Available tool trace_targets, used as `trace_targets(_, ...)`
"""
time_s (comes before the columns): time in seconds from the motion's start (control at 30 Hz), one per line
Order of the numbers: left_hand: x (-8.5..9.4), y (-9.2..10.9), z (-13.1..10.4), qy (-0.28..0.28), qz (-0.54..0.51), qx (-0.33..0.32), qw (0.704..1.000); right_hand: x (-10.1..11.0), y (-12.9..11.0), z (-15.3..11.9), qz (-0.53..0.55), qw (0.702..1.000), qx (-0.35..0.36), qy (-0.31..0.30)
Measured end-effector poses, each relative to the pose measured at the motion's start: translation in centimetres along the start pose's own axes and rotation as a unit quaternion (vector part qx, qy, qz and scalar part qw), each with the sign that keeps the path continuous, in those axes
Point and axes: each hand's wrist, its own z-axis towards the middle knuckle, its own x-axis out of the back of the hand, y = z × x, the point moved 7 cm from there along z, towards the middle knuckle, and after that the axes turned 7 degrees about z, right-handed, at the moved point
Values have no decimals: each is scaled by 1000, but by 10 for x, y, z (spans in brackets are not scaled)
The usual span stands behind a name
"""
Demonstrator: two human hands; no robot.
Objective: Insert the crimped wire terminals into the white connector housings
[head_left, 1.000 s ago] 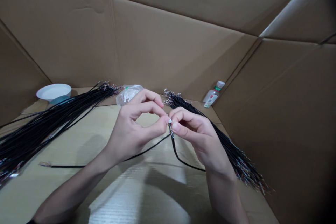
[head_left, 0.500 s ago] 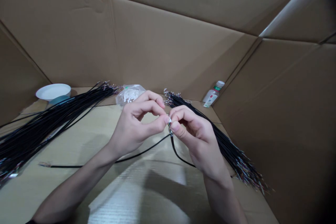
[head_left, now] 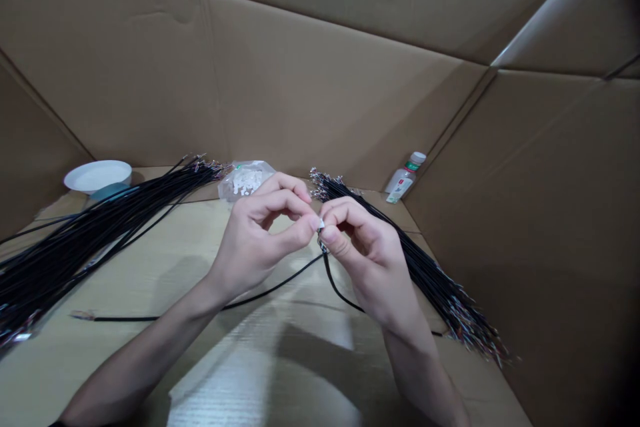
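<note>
A small white connector [head_left: 321, 223] sits between the fingertips of both hands, near the middle of the view. My left hand [head_left: 267, 230] pinches it from the left with thumb and forefinger. From the right, my right hand [head_left: 367, 247] pinches thin wires at the connector, its thumb partly hiding them. These wires come out of the end of a black cable [head_left: 331, 273], which hangs down and curves right behind my right wrist. Another stretch of black cable [head_left: 270, 293] runs left under my left forearm to a frayed wire end.
A thick bundle of black cables [head_left: 100, 233] lies at left, another bundle [head_left: 425, 267] at right. A clear bag of white connectors [head_left: 247, 181], a white bowl [head_left: 97, 177] and a bottle [head_left: 404, 179] stand at the back. Cardboard walls [head_left: 340, 93] enclose the table.
Both hands keep their pinch on the connector and wires, with my right hand drawn slightly left and up. The whole view has shifted very slightly.
</note>
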Motion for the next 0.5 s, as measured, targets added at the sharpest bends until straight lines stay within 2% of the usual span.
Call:
trace_targets(0.2,6,2,4,6,9,-13,1000,-2,11,3,101,991,-85,-37)
trace_targets(0.4,17,4,3,49,30,-39,998,-13,25,-2,268,947,-169,-58)
trace_targets(0.5,20,6,2,62,41,-57,996,-20,28,-2,294,936,-176,-85)
